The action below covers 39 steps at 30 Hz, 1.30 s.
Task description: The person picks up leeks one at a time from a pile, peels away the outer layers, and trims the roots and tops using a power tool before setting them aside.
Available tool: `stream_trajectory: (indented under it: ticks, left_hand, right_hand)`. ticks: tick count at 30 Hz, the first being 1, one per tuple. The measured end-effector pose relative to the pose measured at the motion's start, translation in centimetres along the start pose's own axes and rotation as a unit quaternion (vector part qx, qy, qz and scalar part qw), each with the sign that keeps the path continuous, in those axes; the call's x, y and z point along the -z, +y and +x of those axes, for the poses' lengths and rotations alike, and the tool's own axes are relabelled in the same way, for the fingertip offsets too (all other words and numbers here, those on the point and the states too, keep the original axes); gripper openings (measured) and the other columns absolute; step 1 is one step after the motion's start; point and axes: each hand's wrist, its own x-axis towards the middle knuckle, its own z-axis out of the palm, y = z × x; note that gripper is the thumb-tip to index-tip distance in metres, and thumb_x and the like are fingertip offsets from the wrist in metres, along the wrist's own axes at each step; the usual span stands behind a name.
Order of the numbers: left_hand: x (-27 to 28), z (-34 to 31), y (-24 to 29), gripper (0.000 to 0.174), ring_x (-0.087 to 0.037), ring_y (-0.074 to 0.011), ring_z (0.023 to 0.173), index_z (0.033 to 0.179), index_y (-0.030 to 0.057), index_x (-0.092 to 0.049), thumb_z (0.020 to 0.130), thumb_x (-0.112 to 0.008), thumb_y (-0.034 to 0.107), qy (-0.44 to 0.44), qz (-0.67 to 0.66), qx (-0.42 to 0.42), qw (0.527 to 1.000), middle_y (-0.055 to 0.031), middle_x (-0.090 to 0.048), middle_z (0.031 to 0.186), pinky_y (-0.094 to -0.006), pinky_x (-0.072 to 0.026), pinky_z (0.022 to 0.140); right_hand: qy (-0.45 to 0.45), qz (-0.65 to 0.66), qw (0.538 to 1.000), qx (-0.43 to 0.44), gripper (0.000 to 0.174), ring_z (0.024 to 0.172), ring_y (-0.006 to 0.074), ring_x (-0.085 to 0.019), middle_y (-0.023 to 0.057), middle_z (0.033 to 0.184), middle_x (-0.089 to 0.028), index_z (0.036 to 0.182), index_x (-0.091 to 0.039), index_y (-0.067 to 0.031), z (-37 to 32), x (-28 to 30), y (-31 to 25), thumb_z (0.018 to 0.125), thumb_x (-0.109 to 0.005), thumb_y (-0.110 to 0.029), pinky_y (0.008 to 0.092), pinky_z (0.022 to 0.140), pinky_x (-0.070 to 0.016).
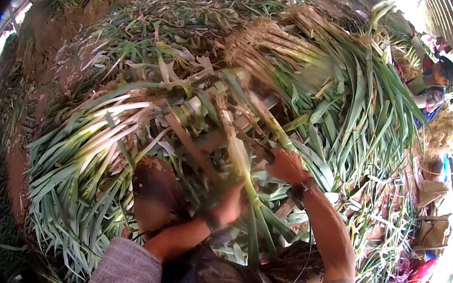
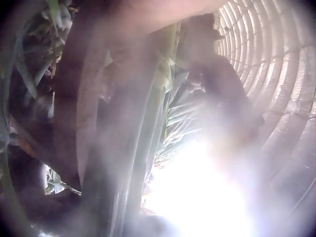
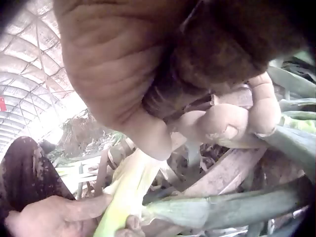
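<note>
A leek [image 1: 241, 158] with a pale stalk slants in front of the body, its green leaves hanging toward the lap. My left hand [image 1: 227, 204] grips it at the lower stalk; in the right wrist view, the left fingers and thumb close round the greenish part of the leek [image 3: 131, 185]. Just right of the stalk is my right hand [image 1: 288, 166], its fingers curled round a dark handle [image 3: 173, 91]. The right thumb lies against the pale stalk in the right wrist view. What the handle belongs to is mostly hidden. Glare and haze blur the left wrist view.
Leeks with pale, bare stalks [image 1: 116, 126] are heaped at the left. Rooted leeks [image 1: 277, 47] lie in a large pile at the upper right. A wooden slat [image 1: 194, 147] stands before the knees. Another person [image 1: 435, 81] is at the far right.
</note>
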Motion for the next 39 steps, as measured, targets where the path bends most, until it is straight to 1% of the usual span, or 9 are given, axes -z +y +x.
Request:
stream_trajectory:
  ticks: [11,16,17,19,23,29,31,36,39]
  left_hand:
    - [2.9,4.0,-0.5,0.049,-0.057,-0.0194,0.069,0.097,0.0131,-0.055,0.097,-0.044,0.06,0.045,0.032,-0.089,0.995,-0.0013,-0.055,0.076,-0.0393,-0.0504,0.064]
    - [-9.2,-3.6,7.8,0.065,-0.047,-0.0189,0.048,0.068,0.0128,-0.05,0.096,-0.032,0.068,0.073,-0.039,-0.005,0.997,0.0008,-0.039,0.054,-0.0349,-0.0445,0.05]
    - [-5.2,-0.2,7.8,0.062,-0.052,-0.0181,0.052,0.073,0.0124,-0.052,0.097,-0.034,0.066,-0.09,-0.001,-0.043,0.995,-0.0004,-0.043,0.056,-0.0345,-0.0459,0.05]
    - [-10.4,-0.1,10.4,0.054,-0.051,-0.0163,0.054,0.08,0.0125,-0.054,0.099,-0.039,0.061,0.101,-0.048,-0.123,0.986,-0.0007,-0.047,0.06,-0.0332,-0.0437,0.049]
    - [-7.1,5.1,12.8,0.039,-0.047,-0.015,0.054,0.089,0.0141,-0.055,0.099,-0.049,0.051,0.018,0.054,-0.189,0.98,0.0014,-0.048,0.065,-0.033,-0.0431,0.05]
    - [-10.8,4.6,16.0,0.039,-0.059,-0.0156,0.067,0.103,0.0136,-0.059,0.096,-0.054,0.052,-0.072,0.035,-0.18,0.98,-0.0004,-0.059,0.08,-0.0343,-0.0513,0.057]
    - [-11.5,6.3,17.1,0.041,-0.058,-0.0159,0.064,0.098,0.0145,-0.058,0.097,-0.051,0.055,0.017,0.108,-0.214,0.971,-0.0008,-0.059,0.077,-0.0366,-0.051,0.056]
    - [-12.5,4.0,17.1,0.051,-0.061,-0.0201,0.066,0.093,0.0091,-0.058,0.097,-0.047,0.059,-0.164,0.138,-0.102,0.971,-0.0032,-0.058,0.071,-0.0413,-0.0521,0.057]
    - [-12.9,3.7,16.8,0.038,-0.064,-0.0216,0.079,0.109,0.0081,-0.061,0.097,-0.057,0.044,-0.143,0.208,-0.118,0.96,-0.0039,-0.063,0.092,-0.0411,-0.0559,0.066]
  right_hand:
    - [-0.05,0.108,0.992,0.041,0.045,0.074,0.0379,-0.063,0.0164,0.076,-0.066,0.115,-0.066,-0.0069,-8.1,2.1,3.6,0.076,-0.072,-0.028,0.0464,0.068,-0.0481]
    - [-0.019,0.178,0.984,0.001,0.043,0.068,0.029,-0.063,0.015,0.074,-0.065,0.113,-0.066,-0.0054,-11.1,2.9,3.8,0.076,-0.075,-0.025,0.0408,0.066,-0.0495]
    - [-0.015,0.189,0.982,0.002,0.041,0.067,0.0282,-0.063,0.015,0.074,-0.065,0.111,-0.066,-0.0047,-11.5,2.4,4.3,0.076,-0.075,-0.024,0.0406,0.066,-0.0497]
    - [-0.006,0.175,0.985,0.002,0.037,0.066,0.0289,-0.064,0.0154,0.072,-0.064,0.106,-0.067,-0.0037,-12.0,3.0,4.7,0.076,-0.074,-0.025,0.0409,0.064,-0.0501]
    - [0.076,0.123,0.989,0.01,0.034,0.068,0.0263,-0.066,0.0134,0.074,-0.066,0.104,-0.069,-0.0061,-12.9,2.4,5.6,0.082,-0.069,-0.032,0.0388,0.066,-0.0535]
    - [0.118,0.137,0.983,-0.02,0.031,0.068,0.0357,-0.065,0.018,0.076,-0.067,0.1,-0.068,-0.0041,-13.1,3.6,5.1,0.079,-0.07,-0.026,0.0434,0.063,-0.0511]
    - [0.205,0.157,0.966,0.017,0.03,0.069,0.0359,-0.065,0.0172,0.076,-0.067,0.099,-0.068,-0.0037,-12.7,3.3,4.7,0.078,-0.07,-0.025,0.0433,0.062,-0.0511]
    - [0.225,0.136,0.965,-0.013,0.031,0.063,0.0375,-0.065,0.0189,0.067,-0.065,0.1,-0.068,-0.002,-12.0,4.9,4.0,0.08,-0.071,-0.026,0.0442,0.06,-0.0512]
    - [0.245,0.159,0.956,0.015,0.031,0.064,0.0374,-0.065,0.0184,0.069,-0.066,0.1,-0.068,-0.003,-12.0,5.8,2.9,0.08,-0.07,-0.026,0.0438,0.061,-0.0516]
